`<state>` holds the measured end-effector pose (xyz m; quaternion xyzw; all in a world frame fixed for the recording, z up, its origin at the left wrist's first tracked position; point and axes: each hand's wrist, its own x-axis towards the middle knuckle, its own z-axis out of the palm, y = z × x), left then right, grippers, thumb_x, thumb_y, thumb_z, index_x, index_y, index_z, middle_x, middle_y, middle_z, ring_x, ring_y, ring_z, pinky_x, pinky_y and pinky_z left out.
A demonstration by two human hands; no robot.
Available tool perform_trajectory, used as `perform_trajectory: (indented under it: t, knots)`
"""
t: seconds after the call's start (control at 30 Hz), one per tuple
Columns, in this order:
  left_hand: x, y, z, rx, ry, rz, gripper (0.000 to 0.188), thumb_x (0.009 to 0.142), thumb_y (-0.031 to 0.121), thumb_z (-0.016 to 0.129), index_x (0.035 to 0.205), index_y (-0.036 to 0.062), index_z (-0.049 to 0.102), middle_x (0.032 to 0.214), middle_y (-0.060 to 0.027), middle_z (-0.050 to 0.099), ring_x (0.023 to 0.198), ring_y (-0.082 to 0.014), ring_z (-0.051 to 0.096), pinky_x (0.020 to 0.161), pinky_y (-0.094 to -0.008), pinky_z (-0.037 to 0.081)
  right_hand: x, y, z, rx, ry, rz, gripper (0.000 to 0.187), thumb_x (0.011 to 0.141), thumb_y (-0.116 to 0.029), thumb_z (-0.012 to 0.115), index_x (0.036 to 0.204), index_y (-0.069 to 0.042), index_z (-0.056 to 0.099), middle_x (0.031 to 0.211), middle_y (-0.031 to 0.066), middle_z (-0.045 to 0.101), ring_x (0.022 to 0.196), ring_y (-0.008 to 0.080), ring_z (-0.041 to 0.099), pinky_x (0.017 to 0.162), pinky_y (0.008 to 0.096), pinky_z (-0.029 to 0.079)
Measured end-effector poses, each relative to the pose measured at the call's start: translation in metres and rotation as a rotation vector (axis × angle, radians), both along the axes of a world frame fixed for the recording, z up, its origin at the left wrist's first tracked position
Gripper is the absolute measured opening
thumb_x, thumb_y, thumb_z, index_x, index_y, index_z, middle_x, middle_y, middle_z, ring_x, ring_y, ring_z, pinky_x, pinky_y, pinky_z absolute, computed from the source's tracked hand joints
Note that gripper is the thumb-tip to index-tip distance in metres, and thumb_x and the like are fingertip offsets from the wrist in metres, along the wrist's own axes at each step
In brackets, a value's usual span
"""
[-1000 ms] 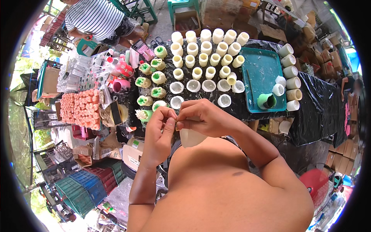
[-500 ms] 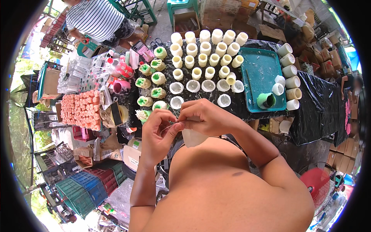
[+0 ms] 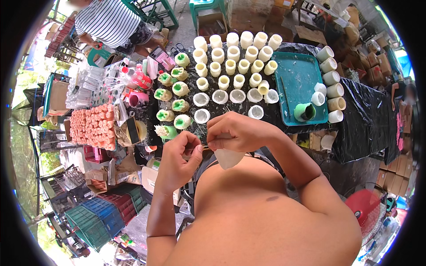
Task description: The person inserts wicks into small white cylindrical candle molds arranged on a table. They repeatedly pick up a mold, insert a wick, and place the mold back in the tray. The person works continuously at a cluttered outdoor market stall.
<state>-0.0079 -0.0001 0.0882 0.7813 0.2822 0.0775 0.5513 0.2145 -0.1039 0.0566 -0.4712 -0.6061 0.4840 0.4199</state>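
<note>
The right grip point(image 3: 235, 131) is pinched closed on a pale cup-like piece point(image 3: 228, 158) — it hangs just below that grip, partly hidden (long axis hard to tell). The left grip point(image 3: 178, 155), farther off leftward, is loosely curled, half parted — apparently empty.

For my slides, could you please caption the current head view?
Right hand holds a translucent white piece, left hand beside it, before rows of cream hollow cylinders.

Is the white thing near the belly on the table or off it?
Off it: the right hand holds the white thing in front of the belly, short of the table's near edge.
</note>
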Motion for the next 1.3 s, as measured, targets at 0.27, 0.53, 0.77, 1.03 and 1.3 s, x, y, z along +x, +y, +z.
perform_trajectory:
  t: [0.27, 0.53, 0.77, 1.03, 1.3]
  knots:
    - [0.006, 0.004, 0.006, 0.814, -0.185, -0.288, 0.024, 0.079, -0.008, 0.078, 0.100, 0.0024, 0.071, 0.091, -0.0096, 0.068, 0.079, -0.0291, 0.067, 0.067, -0.0393, 0.056, 0.002, 0.001, -0.012, -0.078, 0.034, 0.029, 0.018, 0.097, -0.014, 0.072, 0.097, 0.004, 0.073, 0.087, 0.0112, 0.067, 0.081, 0.0259, 0.066, 0.074, 0.0401, 0.053]
    - [-0.002, 0.015, -0.009, 0.809, -0.176, -0.227, 0.028, 0.080, -0.003, 0.079, 0.106, 0.0024, 0.070, 0.099, -0.0110, 0.072, 0.089, -0.0287, 0.070, 0.072, -0.0387, 0.057, 0.000, 0.004, -0.013, -0.040, 0.025, -0.004, 0.018, 0.098, -0.015, 0.072, 0.098, 0.003, 0.072, 0.086, 0.0123, 0.067, 0.081, 0.0258, 0.066, 0.074, 0.0399, 0.052]
    - [0.001, 0.001, -0.046, -0.556, -0.149, -0.102, 0.108, 0.081, 0.022, 0.095, 0.160, 0.0021, 0.024, 0.135, -0.0156, 0.064, 0.119, -0.0248, 0.068, 0.093, -0.0376, 0.060, -0.001, 0.006, -0.019, -0.091, -0.033, -0.074, 0.022, 0.100, -0.018, 0.071, 0.112, 0.001, 0.069, 0.095, 0.0164, 0.072, 0.082, 0.0286, 0.067, 0.077, 0.0404, 0.053]
    - [0.021, -0.009, -0.064, -0.677, -0.249, 0.281, 0.056, 0.090, 0.010, 0.082, 0.138, -0.0054, 0.056, 0.122, -0.0126, 0.072, 0.106, -0.0194, 0.074, 0.089, -0.0383, 0.066, -0.006, 0.014, -0.022, -0.169, 0.354, -0.522, 0.047, 0.115, -0.040, 0.045, 0.149, -0.008, 0.039, 0.123, 0.0085, 0.051, 0.116, 0.0189, 0.054, 0.103, 0.0341, 0.044]
    - [0.010, 0.003, -0.066, -0.722, -0.374, 0.378, 0.063, 0.091, 0.017, 0.083, 0.141, -0.0032, 0.051, 0.129, -0.0166, 0.070, 0.112, -0.0257, 0.075, 0.087, -0.0415, 0.068, -0.007, -0.024, -0.041, -0.388, 0.239, -0.405, 0.037, 0.115, -0.036, 0.049, 0.129, -0.003, 0.054, 0.093, 0.0056, 0.063, 0.078, 0.0114, 0.056, 0.068, 0.0309, 0.048]
